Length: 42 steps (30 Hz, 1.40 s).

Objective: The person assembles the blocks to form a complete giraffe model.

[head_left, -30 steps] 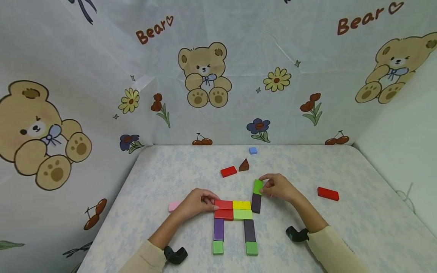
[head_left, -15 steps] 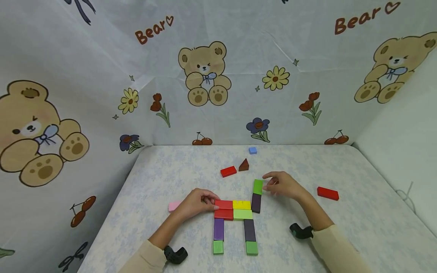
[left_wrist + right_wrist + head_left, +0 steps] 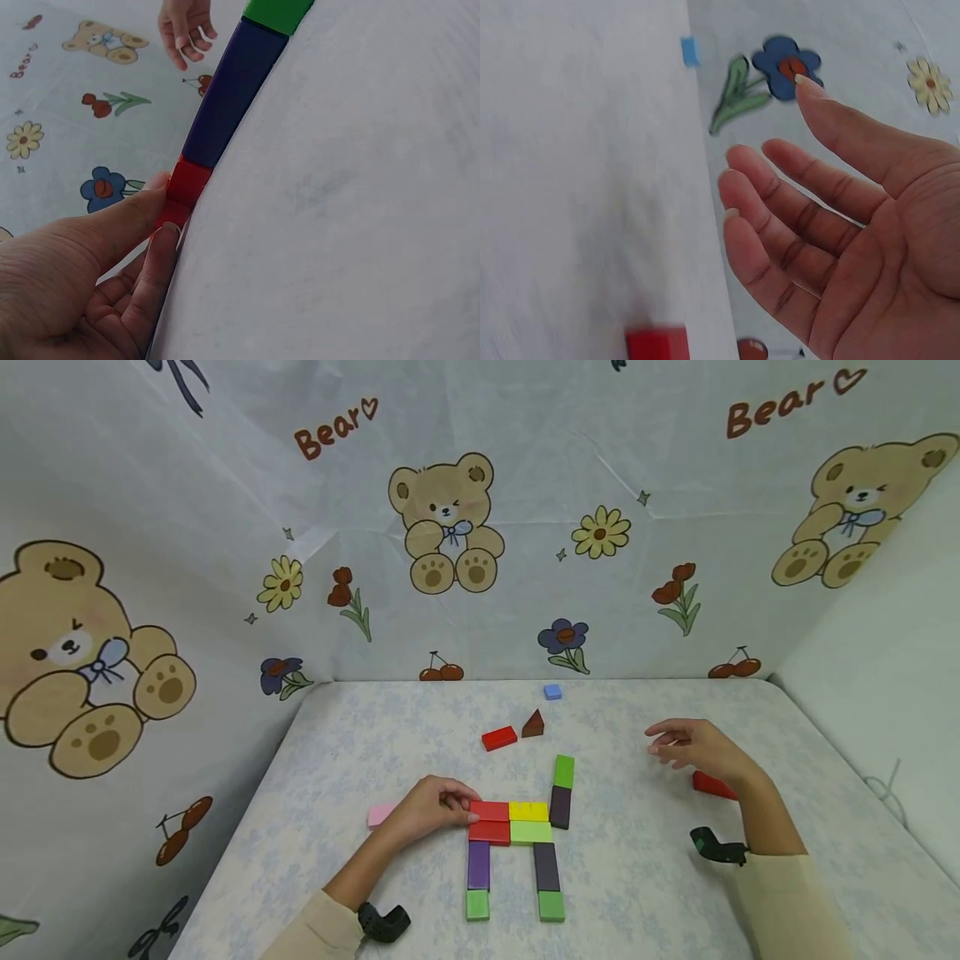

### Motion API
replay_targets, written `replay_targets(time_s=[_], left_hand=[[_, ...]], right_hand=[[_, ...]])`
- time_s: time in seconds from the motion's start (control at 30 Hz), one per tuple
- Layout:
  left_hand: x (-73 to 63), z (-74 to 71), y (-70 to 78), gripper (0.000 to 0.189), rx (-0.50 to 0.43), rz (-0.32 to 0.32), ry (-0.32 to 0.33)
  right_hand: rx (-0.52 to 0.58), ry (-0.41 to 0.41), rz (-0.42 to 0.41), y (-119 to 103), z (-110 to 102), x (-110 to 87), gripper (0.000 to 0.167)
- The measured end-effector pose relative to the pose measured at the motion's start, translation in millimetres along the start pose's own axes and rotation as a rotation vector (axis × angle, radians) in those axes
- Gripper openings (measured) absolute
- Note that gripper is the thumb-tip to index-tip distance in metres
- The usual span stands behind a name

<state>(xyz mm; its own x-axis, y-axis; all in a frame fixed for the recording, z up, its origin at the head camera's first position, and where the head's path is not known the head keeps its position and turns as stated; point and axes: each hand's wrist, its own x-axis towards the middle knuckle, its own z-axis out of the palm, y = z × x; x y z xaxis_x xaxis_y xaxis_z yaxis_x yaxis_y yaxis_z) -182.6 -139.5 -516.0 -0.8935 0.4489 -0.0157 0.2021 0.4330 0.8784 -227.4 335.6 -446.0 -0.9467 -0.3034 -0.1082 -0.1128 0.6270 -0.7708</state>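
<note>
My left hand [image 3: 429, 806] pinches the left end of a red block [image 3: 491, 811] with thumb and finger. This block lies in a flat figure of coloured blocks. Against it lie a second red block [image 3: 490, 833], a yellow block [image 3: 528, 811] and a light green block [image 3: 531, 832]. Below, a purple block [image 3: 478, 865] and a dark block [image 3: 547, 867] stretch down like legs, each ending in a green block [image 3: 477, 906]. Another dark block [image 3: 560, 807] and a bright green block [image 3: 564, 771] rise at the right. My right hand [image 3: 701, 747] hovers with loosely bent fingers, holding nothing.
A loose red block [image 3: 711, 784] lies partly hidden below the right hand. Farther back are another red block [image 3: 498, 738], a brown triangular block [image 3: 533, 723] and a small blue block [image 3: 552, 692]. A pink block [image 3: 379, 814] shows behind the left hand.
My right hand has let go of the bright green block and moved right, over toward the loose red block. The left hand has stayed in place at the red block.
</note>
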Motion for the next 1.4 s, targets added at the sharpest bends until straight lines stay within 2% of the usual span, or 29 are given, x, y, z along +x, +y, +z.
replay_targets(time_s=[0.23,0.43,0.53,0.8,0.93,1.07,1.23,1.4], left_hand=[[-0.1,-0.4,-0.8,0.021,0.017,0.017,0.002],[0.6,0.4,-2.1,0.021,0.012,0.012,-0.003],[-0.2,-0.1,-0.8,0.021,0.008,0.009,0.001],[-0.1,-0.4,-0.7,0.022,0.007,0.002,0.002],[0.6,0.3,-1.7,0.022,-0.001,-0.001,0.001],[0.4,0.5,-1.1,0.022,-0.005,0.004,0.001],[0.1,0.1,-0.5,0.022,-0.007,0.014,0.002],[0.2,0.7,-2.3,0.022,-0.014,0.017,0.002]], right_hand=[[-0.005,0.043,0.017,25.0,-29.5,-23.9,0.051],[-0.074,0.039,-0.017,46.2,-45.5,-42.9,0.042],[-0.073,0.003,-0.015,59.0,-50.7,-47.6,0.041],[0.003,-0.136,0.078,87.3,-58.1,-50.5,0.045],[0.004,-0.171,0.059,89.2,-56.3,-49.2,0.045],[-0.025,-0.190,0.043,85.0,-52.7,-49.5,0.052],[-0.074,-0.229,0.059,77.9,-51.8,-52.2,0.064],[-0.110,-0.242,0.086,68.4,-47.9,-49.9,0.065]])
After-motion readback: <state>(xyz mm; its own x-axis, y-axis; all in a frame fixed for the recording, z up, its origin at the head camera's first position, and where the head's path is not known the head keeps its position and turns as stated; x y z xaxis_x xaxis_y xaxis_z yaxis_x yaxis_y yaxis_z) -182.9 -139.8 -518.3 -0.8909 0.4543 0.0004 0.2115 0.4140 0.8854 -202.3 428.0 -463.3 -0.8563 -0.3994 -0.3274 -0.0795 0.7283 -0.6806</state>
